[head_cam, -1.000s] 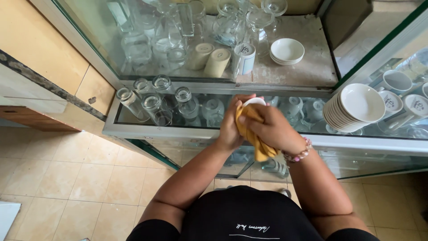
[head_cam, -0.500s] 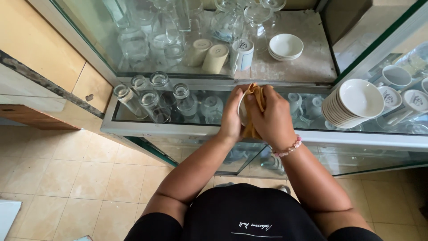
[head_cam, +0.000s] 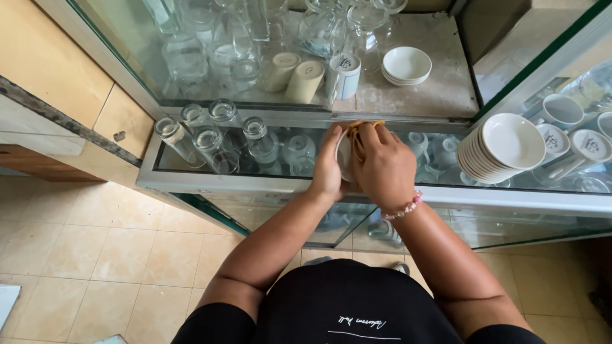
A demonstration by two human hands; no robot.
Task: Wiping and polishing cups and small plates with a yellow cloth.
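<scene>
My left hand (head_cam: 327,167) grips a small white cup (head_cam: 345,157) on its side, in front of the glass cabinet's middle shelf. My right hand (head_cam: 382,167) presses a yellow cloth (head_cam: 361,127) into the cup; only a fold of cloth shows above my fingers. A pink bead bracelet (head_cam: 404,208) circles my right wrist. The cup's inside is hidden by my hands.
The glass cabinet (head_cam: 210,186) has upturned tumblers (head_cam: 220,137) at left, beige and white mugs (head_cam: 306,79) and stacked white bowls (head_cam: 406,65) on the upper shelf. A stack of white saucers (head_cam: 503,148) and printed cups (head_cam: 590,145) stand at right. Beige floor tiles (head_cam: 95,255) lie below.
Both hands rose slightly toward the shelf. The cloth, hanging loose below my right hand a second ago, is now bunched into the cup and mostly covered by my fingers.
</scene>
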